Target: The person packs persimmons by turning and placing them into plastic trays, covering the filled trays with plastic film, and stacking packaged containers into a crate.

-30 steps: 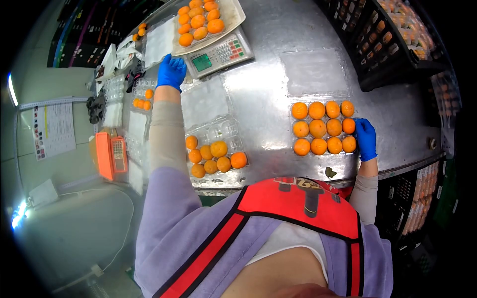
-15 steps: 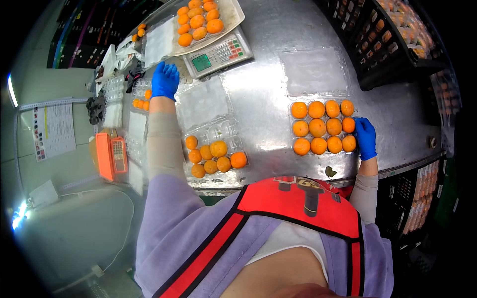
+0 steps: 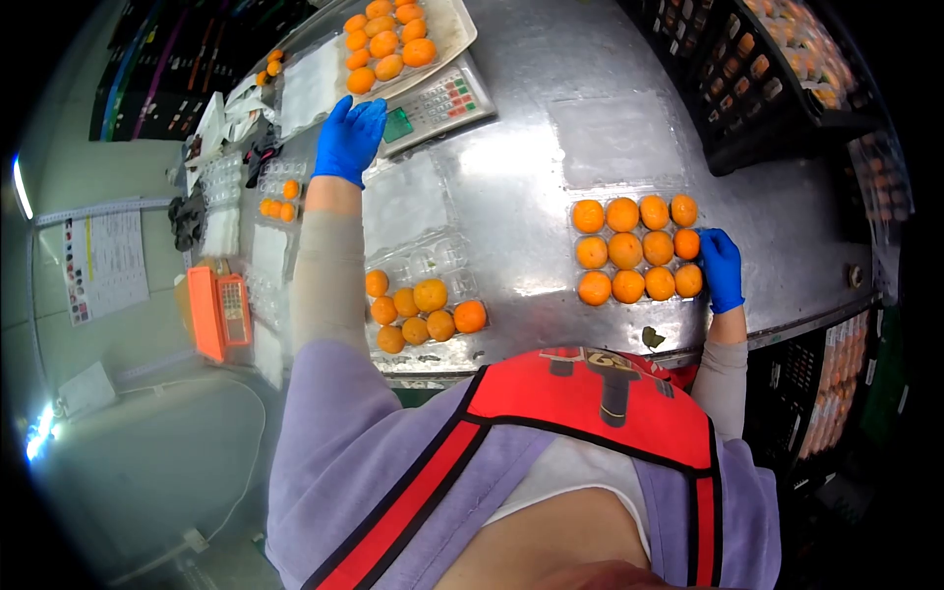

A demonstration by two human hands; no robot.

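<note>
My left hand (image 3: pixel 351 140), in a blue glove, is raised at the near left corner of a weighing scale (image 3: pixel 447 106). Its fingers are stretched out with nothing seen in them, partly covering the green display. My right hand (image 3: pixel 722 270), also gloved in blue, has curled fingers against the rightmost round orange fruit (image 3: pixel 686 244) of the middle row. That fruit sits in a clear clamshell tray (image 3: pixel 619 143) with its lid laid back and rows of fruit filling it. Between my arms, another open clamshell (image 3: pixel 405 202) holds several fruits and bare cups.
A filled fruit tray (image 3: pixel 383 44) rests on the scale's pan. A black crate (image 3: pixel 777 128) of packed fruit stands at the far right. Stacked empty clamshells (image 3: pixel 222 202) and an orange scale (image 3: pixel 208 313) are on the left. A leaf (image 3: pixel 652 337) lies near the front edge.
My left hand has moved right, toward the scale's display, and its curled fingers have straightened. My right hand stays at the same fruit. The whole view has shifted slightly.
</note>
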